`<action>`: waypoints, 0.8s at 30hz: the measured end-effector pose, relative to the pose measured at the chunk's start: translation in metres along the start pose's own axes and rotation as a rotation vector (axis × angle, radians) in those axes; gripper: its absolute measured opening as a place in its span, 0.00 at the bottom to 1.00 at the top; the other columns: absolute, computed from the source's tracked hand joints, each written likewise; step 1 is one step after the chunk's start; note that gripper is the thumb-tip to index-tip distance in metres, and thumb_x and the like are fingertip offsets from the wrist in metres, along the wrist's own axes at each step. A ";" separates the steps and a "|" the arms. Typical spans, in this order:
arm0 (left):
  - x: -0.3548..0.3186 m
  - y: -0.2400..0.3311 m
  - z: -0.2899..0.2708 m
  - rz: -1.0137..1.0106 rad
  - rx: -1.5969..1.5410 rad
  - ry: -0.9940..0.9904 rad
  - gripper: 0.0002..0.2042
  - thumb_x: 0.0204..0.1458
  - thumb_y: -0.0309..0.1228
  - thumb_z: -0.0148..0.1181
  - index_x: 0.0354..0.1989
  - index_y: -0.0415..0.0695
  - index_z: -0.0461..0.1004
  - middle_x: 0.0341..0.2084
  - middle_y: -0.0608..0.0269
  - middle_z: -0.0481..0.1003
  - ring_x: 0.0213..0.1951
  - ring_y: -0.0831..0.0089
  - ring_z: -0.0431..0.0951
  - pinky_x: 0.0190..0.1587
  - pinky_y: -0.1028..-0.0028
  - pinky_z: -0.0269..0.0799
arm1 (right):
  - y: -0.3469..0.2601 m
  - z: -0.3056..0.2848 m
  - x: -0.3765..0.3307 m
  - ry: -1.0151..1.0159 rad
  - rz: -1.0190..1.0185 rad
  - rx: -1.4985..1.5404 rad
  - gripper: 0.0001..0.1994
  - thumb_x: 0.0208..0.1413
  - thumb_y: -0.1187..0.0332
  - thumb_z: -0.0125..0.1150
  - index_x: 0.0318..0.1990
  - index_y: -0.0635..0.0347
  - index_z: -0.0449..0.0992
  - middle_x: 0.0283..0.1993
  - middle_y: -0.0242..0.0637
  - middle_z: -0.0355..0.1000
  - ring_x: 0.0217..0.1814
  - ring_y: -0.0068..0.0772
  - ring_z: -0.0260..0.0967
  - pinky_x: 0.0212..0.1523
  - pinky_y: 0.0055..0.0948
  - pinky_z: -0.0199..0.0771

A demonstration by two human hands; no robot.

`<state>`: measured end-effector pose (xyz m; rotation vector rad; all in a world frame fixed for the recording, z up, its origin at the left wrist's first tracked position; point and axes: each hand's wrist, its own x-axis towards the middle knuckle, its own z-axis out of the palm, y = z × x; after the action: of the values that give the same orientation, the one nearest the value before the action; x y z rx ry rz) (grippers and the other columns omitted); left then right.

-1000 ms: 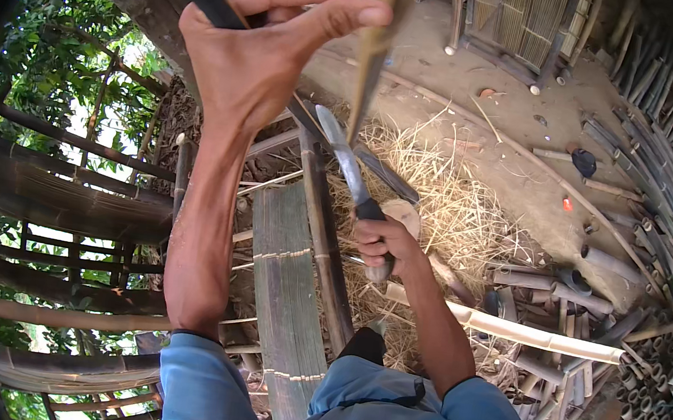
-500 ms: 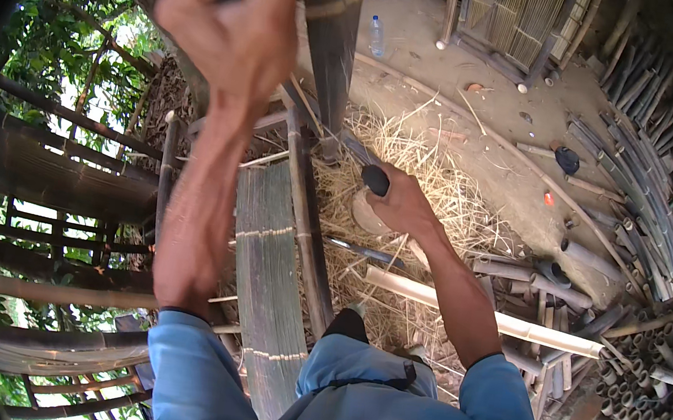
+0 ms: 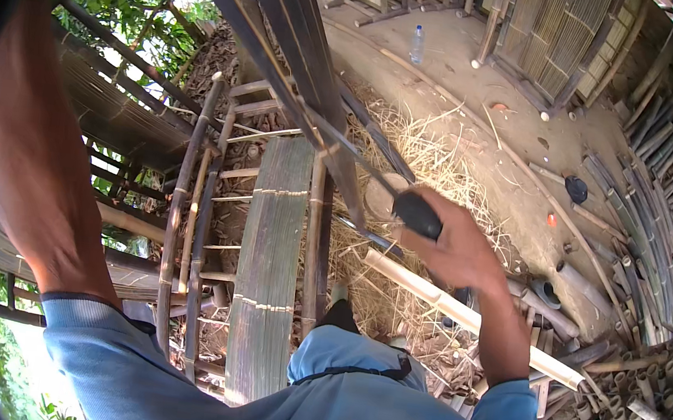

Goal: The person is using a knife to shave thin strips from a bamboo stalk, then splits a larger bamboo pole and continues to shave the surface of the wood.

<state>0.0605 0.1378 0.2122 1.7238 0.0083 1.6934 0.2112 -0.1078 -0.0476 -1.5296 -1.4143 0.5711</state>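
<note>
My right hand (image 3: pixel 466 247) is wrapped around the thick black handle of a long-bladed knife (image 3: pixel 418 213). Its narrow blade points up and to the left, crossing a long dark split bamboo pole (image 3: pixel 296 29). The pole has opened into two lengths toward the top of the view, and the blade lies at the split; how deep it sits I cannot tell. My left forearm (image 3: pixel 51 175) reaches up along the left side, but the hand is beyond the picture's dark rim. A round pale wood block (image 3: pixel 380 194) sits behind the knife handle.
A panel of tied bamboo strips (image 3: pixel 273 244) lies on a bamboo frame before me. Pale shavings (image 3: pixel 450 174) cover the ground. A half-split bamboo length (image 3: pixel 427 292) lies at right, near stacked poles (image 3: pixel 646 223) and cut tubes (image 3: pixel 641 398). A plastic bottle (image 3: pixel 417 48) stands farther off.
My left hand, earlier raised at the top by the bamboo, has swung left out of view. My right hand and the knife have come nearer and slightly right, and the pole's split lengths show more fully.
</note>
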 end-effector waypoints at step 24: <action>0.063 -0.167 -0.136 -0.388 0.298 0.035 0.07 0.52 0.30 0.67 0.28 0.39 0.80 0.19 0.64 0.78 0.17 0.77 0.71 0.19 0.73 0.64 | -0.025 0.113 -0.056 -0.094 0.554 -0.076 0.26 0.56 0.60 0.69 0.56 0.65 0.70 0.37 0.49 0.78 0.36 0.41 0.78 0.39 0.37 0.76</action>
<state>0.0269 0.3564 0.1727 1.7627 0.6000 1.4839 0.0921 -0.1269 -0.0905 -1.9913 -1.0791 0.9376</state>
